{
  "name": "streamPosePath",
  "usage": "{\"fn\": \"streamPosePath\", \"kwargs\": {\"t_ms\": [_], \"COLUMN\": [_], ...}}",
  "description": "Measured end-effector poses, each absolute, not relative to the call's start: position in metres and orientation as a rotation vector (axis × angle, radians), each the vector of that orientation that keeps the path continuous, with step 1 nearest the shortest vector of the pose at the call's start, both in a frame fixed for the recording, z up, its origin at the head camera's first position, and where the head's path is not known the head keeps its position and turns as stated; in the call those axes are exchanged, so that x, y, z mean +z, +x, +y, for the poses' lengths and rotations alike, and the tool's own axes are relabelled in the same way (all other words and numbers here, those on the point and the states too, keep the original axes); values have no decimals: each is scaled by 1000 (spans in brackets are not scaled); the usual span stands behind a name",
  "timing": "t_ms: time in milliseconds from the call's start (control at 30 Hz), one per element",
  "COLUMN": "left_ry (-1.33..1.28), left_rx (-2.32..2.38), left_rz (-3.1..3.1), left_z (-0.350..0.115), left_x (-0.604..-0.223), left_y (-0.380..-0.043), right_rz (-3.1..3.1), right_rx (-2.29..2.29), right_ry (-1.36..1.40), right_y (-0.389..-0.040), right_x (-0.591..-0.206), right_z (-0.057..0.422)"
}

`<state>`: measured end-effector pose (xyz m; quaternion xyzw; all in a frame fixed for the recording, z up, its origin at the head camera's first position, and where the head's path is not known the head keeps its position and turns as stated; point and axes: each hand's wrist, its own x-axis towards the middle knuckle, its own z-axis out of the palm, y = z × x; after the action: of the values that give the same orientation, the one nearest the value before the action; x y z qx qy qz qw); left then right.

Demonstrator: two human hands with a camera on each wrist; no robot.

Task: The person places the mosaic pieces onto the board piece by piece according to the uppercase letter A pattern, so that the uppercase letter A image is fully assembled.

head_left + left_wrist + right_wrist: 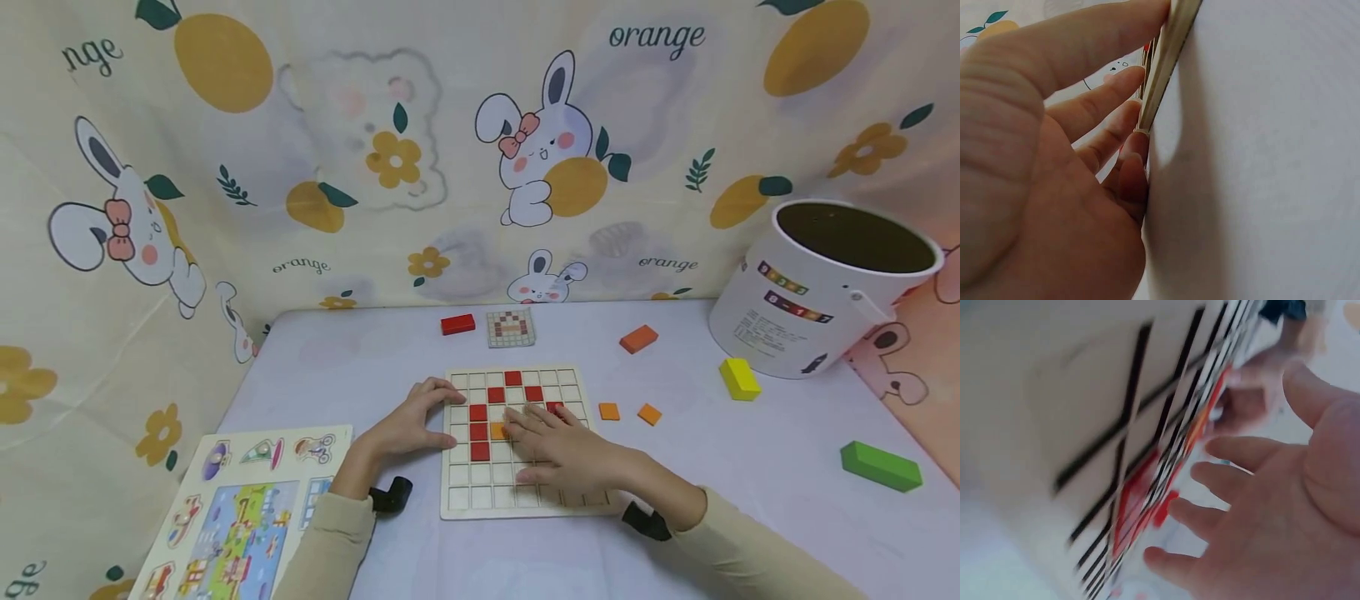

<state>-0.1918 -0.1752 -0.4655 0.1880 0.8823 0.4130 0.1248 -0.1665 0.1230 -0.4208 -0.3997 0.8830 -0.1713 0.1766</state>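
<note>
A cream grid board (pixel 459 498) lies on the table, with red square tiles (pixel 478 412) and an orange tile (pixel 497 431) in its cells. My left hand (pixel 405 421) rests at the board's left edge, its thumb and fingertips touching the rim (pixel 1163 69). Over the middle of the board is my right hand (pixel 570 454), fingers extended and spread, with the fingertips beside the orange tile and nothing held. It covers part of the grid. In the right wrist view the fingers of the right hand (pixel 1260 519) look straight and apart; that view is blurred.
Two loose orange tiles (pixel 609 412) lie right of the board. Behind it are a red block (pixel 457 324) and a small pattern card (pixel 511 329). Orange (pixel 639 338), yellow (pixel 740 379) and green blocks (pixel 881 466), a white bucket (pixel 780 308) and a picture puzzle (pixel 247 500) surround it.
</note>
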Motion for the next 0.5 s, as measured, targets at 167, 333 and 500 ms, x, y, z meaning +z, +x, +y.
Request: {"fn": "streamPosePath", "kwargs": {"t_ms": [167, 333, 500], "left_ry": [541, 534, 526], "left_rx": [1197, 1206, 1223], "left_rz": [2586, 2582, 2566], "left_z": [-175, -175, -175], "left_x": [-466, -467, -468], "left_y": [-192, -192, -192], "right_rz": [2631, 2750, 2746], "right_rx": [-781, -943, -937], "right_ry": [-991, -723, -566], "right_y": [-190, -213, -221], "right_x": [-420, -421, -426], "right_z": [162, 214, 251]}}
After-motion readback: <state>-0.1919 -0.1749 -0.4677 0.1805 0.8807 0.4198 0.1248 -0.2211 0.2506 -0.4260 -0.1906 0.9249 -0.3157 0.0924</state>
